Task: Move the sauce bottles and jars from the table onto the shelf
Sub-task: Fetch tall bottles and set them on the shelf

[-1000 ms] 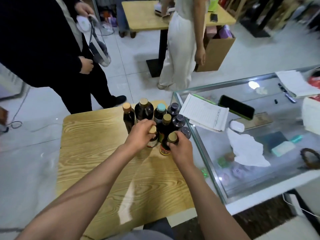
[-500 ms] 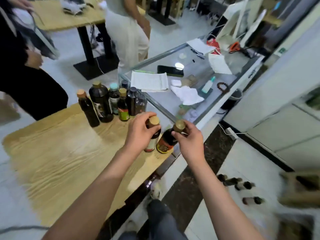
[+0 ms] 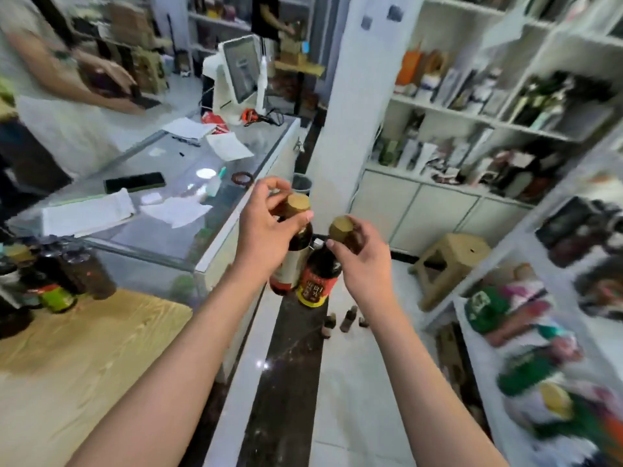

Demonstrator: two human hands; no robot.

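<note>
At the frame centre, the left hand fingers are curled around the neck of a white-label bottle. The right hand fingers pinch a red-label bottle under its cap, both bottles above the floor.

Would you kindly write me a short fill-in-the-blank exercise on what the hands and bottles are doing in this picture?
1. The left hand grips a dark bottle just below its ____ cap.
2. The right hand holds a bottle with a red label by its ____.
3. Both held bottles hang above the ____, no longer over the wooden table.
4. The bottles left on the table stand at the picture's ____ edge.

Missing words: gold; neck; floor; left
</note>
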